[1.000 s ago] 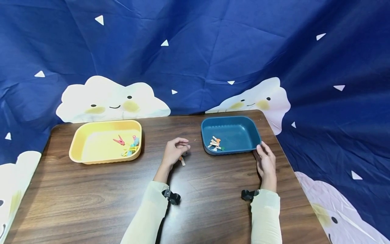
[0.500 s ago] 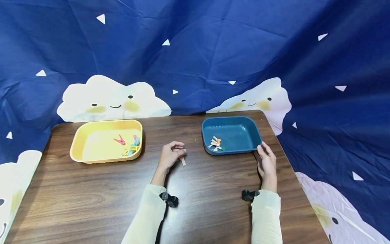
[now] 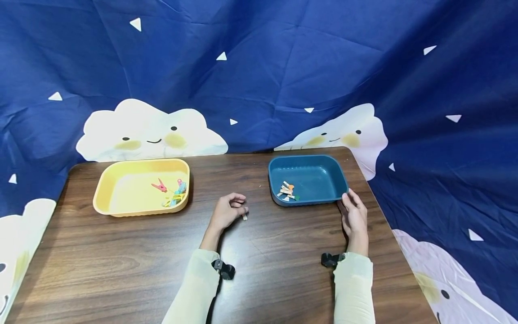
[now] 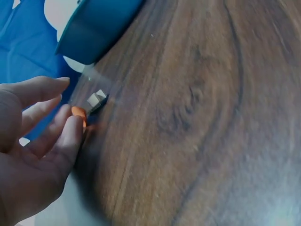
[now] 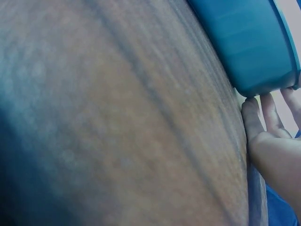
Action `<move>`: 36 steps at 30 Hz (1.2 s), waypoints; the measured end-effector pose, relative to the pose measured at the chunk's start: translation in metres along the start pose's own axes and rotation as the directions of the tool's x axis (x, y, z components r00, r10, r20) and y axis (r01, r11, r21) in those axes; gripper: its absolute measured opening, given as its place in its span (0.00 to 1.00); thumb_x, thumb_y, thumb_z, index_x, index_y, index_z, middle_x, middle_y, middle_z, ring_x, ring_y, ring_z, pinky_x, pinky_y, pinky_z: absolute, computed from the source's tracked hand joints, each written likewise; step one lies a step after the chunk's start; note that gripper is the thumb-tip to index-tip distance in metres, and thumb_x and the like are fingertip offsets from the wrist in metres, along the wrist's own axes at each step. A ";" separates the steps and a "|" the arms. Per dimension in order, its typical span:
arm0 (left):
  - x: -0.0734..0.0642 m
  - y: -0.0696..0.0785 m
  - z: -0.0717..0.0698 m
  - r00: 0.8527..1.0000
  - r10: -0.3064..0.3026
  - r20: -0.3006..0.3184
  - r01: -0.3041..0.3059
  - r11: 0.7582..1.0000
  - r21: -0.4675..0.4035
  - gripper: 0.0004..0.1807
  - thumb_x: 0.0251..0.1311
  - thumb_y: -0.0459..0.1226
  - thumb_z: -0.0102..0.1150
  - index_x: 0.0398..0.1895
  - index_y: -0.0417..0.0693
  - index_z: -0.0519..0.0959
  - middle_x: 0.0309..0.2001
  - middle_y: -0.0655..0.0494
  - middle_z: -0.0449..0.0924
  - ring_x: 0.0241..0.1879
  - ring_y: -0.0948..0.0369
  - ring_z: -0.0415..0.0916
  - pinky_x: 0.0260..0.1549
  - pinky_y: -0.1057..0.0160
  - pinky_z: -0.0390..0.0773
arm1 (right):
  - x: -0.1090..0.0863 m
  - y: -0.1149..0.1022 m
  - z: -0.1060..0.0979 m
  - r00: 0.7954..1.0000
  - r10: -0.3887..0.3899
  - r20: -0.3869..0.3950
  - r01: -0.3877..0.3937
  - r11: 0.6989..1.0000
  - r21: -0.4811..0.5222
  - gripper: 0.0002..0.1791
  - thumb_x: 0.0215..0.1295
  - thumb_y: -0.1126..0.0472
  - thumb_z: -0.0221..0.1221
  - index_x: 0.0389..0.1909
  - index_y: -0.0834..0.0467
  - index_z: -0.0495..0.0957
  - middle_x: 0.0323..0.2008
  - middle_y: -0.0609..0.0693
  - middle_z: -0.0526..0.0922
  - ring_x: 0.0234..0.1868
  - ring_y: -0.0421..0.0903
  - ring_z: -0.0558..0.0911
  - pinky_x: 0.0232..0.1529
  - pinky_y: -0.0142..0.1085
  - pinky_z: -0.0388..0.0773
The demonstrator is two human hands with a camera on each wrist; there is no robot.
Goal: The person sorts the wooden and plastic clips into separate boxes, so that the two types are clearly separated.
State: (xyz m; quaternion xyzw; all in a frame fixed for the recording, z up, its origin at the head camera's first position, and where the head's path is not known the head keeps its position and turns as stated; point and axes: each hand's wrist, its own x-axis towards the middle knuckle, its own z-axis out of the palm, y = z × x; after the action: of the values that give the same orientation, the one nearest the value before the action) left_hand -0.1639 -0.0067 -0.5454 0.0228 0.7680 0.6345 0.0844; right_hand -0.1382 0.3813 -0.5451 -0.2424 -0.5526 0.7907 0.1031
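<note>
My left hand (image 3: 229, 213) is low over the table between the two trays. Its thumb and a finger pinch a small wooden clothespin (image 4: 97, 99) at its orange ornament; the pale wooden end sticks out past the fingertips. My right hand (image 3: 354, 216) rests its fingertips against the near right corner of the blue tray (image 3: 315, 200). In the right wrist view, its fairly straight fingers (image 5: 269, 110) meet the tray's outer wall and rim. Several small wooden clothespins (image 3: 286, 191) with ornaments lie in that tray's left front corner.
A yellow tray (image 3: 121, 213) stands at the back left. It holds a pink plastic clothespin (image 3: 159, 185) and, in its right corner, several yellow and blue plastic clothespins (image 3: 176, 198). Behind the wooden table (image 3: 101, 265) hangs a blue curtain (image 3: 251, 58) with clouds.
My left hand has drawn back slightly toward me, and its thumb and finger have closed on the wooden clothespin lying on the table. The right hand has stayed at the blue tray's corner.
</note>
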 end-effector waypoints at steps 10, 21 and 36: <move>-0.002 0.002 -0.003 0.998 -0.009 0.055 -0.005 0.968 0.249 0.15 0.47 0.26 0.71 0.42 0.39 0.85 0.34 0.52 0.85 0.32 0.63 0.81 0.38 0.66 0.79 | -0.001 -0.001 0.000 1.000 0.004 -0.001 -0.004 1.000 -0.009 0.29 0.74 0.62 0.58 0.73 0.61 0.66 0.63 0.47 0.70 0.70 0.46 0.67 0.72 0.38 0.62; -0.002 0.002 -0.005 0.999 -0.010 0.045 -0.005 0.947 0.321 0.05 0.49 0.28 0.73 0.30 0.43 0.88 0.25 0.58 0.85 0.25 0.69 0.78 0.35 0.64 0.78 | -0.001 0.000 0.000 1.000 -0.001 -0.004 0.001 1.000 0.000 0.29 0.74 0.62 0.58 0.73 0.61 0.67 0.65 0.50 0.69 0.70 0.46 0.67 0.72 0.38 0.62; -0.002 -0.001 -0.005 1.000 0.011 -0.003 -0.010 0.967 0.254 0.04 0.51 0.30 0.74 0.30 0.44 0.88 0.24 0.58 0.85 0.24 0.67 0.78 0.38 0.61 0.79 | -0.002 0.000 0.001 0.999 -0.025 0.024 0.025 1.000 0.005 0.29 0.76 0.64 0.55 0.75 0.64 0.62 0.65 0.52 0.68 0.72 0.49 0.64 0.74 0.41 0.60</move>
State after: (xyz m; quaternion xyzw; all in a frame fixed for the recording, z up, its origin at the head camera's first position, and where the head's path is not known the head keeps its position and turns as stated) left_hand -0.1631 -0.0123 -0.5448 0.0361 0.8429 0.5315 0.0756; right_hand -0.1372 0.3797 -0.5448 -0.2257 -0.5549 0.7936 0.1067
